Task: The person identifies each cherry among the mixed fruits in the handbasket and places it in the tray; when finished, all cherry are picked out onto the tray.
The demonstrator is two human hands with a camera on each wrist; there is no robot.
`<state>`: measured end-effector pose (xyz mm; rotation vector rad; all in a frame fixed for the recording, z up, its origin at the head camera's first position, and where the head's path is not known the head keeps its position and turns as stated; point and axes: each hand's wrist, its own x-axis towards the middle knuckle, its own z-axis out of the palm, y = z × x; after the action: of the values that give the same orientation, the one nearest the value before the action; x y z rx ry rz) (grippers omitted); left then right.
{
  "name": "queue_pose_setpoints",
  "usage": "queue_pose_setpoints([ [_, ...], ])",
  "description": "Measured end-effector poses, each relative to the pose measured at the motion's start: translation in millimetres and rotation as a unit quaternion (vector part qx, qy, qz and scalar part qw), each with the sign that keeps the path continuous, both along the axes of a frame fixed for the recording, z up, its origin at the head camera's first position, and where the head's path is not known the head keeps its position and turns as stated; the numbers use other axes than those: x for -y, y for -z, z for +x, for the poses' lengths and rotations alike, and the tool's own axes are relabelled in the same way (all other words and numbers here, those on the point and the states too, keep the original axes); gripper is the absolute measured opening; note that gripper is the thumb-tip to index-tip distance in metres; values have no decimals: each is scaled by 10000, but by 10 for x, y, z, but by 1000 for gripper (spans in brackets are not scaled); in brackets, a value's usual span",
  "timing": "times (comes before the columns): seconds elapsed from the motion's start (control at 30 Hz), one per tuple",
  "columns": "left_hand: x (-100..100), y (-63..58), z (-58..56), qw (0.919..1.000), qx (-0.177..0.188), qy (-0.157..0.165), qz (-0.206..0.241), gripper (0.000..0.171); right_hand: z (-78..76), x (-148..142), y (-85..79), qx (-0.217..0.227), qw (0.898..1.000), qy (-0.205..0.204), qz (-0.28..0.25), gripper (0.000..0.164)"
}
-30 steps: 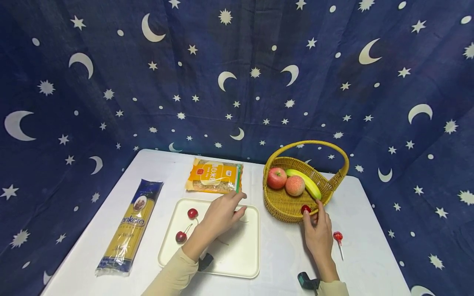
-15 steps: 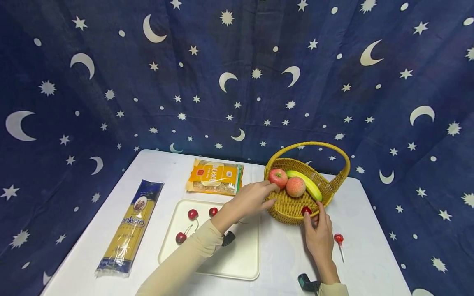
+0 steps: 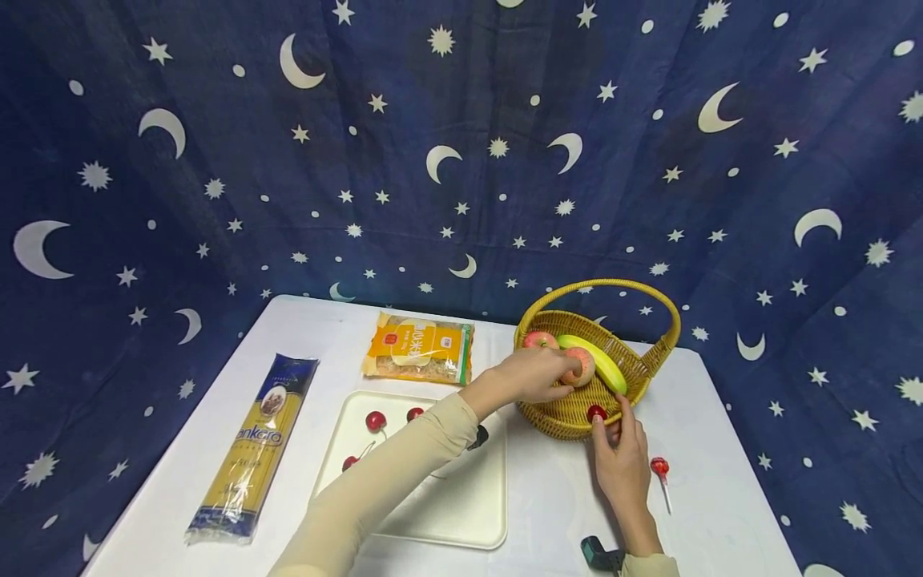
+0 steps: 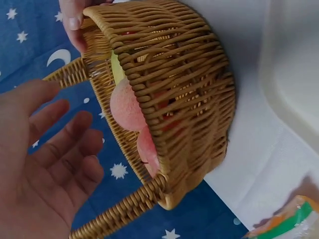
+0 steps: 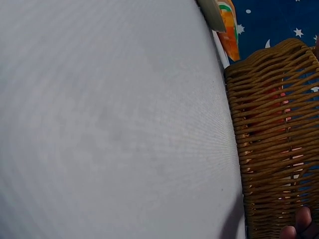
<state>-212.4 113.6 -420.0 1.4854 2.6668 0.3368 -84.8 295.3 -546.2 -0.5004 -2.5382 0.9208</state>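
Observation:
A wicker basket [image 3: 551, 423] holds an apple [image 3: 539, 339], a peach [image 3: 586, 369], a banana [image 3: 602, 362] and a dark red cherry [image 3: 596, 412]. My right hand [image 3: 622, 461] grips the basket's near right rim. Its fingertips [image 5: 302, 217] show against the wicker wall in the right wrist view. Over the basket's left side reaches my left hand [image 3: 537, 375], partly covering the apple and peach in the head view. In the left wrist view, its fingers [image 4: 75, 129] are loosely bent, apart from the fruit and with nothing between them.
Left of the basket is a cream tray [image 3: 461, 517] with several cherries [image 3: 376, 421], partly under my left sleeve. Behind it lies an orange food packet [image 3: 418, 349]. A spaghetti pack [image 3: 252, 449] lies far left, a red lollipop [image 3: 659, 466] right of my right hand.
My left hand has moved right from above the tray to over the basket, uncovering one cherry on the tray. My right hand stays at the basket's rim.

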Motion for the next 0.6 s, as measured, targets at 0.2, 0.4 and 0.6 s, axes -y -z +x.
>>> queue_pose_setpoints([
  [0.2,-296,2,-98,9968,273,75,-749,40,12,-43,34,135,9999,74,42,61],
  [0.4,-534,-57,-152,9850,634,12,-1606,51,-5,-37,68,205,9997,50,78,63],
  [0.6,-746,-76,-149,9756,733,14,-2072,55,-7,-42,56,70,9999,22,150,60],
])
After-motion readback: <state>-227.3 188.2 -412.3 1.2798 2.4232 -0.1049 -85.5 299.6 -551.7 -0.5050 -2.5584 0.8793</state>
